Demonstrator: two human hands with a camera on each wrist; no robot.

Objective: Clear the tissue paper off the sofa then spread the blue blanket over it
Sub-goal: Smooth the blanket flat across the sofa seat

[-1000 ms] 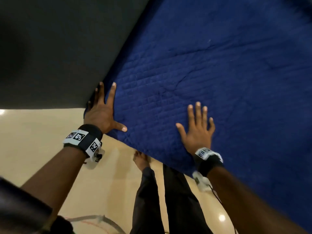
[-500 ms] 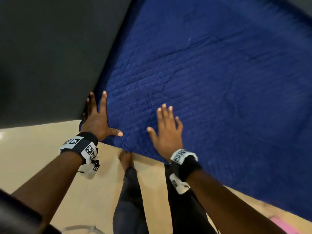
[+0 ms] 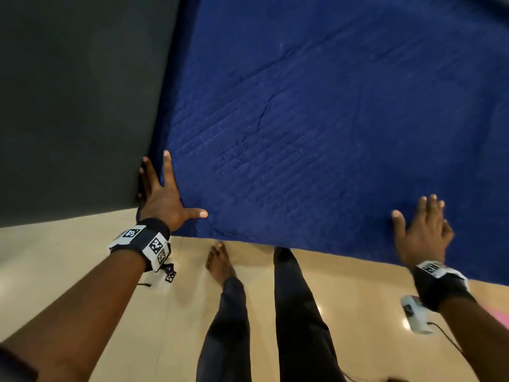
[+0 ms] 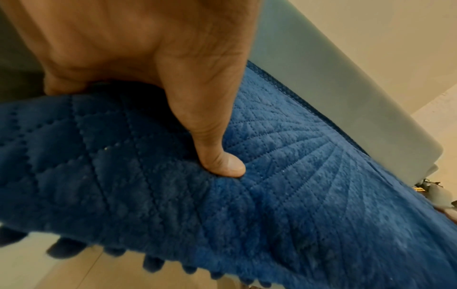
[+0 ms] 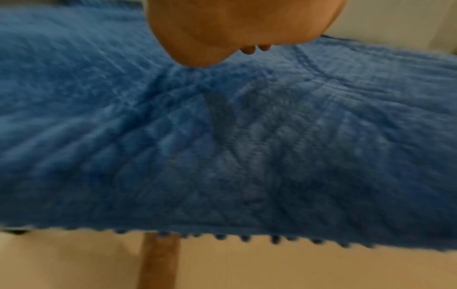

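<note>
The quilted blue blanket (image 3: 316, 128) lies spread flat over the dark grey sofa (image 3: 71, 106), its bobbled hem hanging at the front edge. My left hand (image 3: 165, 194) presses flat on the blanket's near left corner, fingers straight and thumb spread out to the right; the left wrist view shows the thumb (image 4: 217, 152) pushed into the blanket (image 4: 272, 185). My right hand (image 3: 421, 232) rests flat on the blanket near the front edge at the right, fingers straight. The right wrist view is blurred and shows the palm (image 5: 235, 29) above the blanket (image 5: 222, 136). No tissue paper is in sight.
Beige tiled floor (image 3: 68, 271) runs in front of the sofa. My legs in dark trousers (image 3: 297, 312) and one bare foot (image 3: 220, 263) stand against the front edge. A wooden sofa leg (image 5: 158, 260) shows under the hem. Something pink (image 3: 498, 315) lies at the right edge.
My right hand has slid far to the right along the blanket's front edge, staying flat. My left hand has kept its place on the near left corner.
</note>
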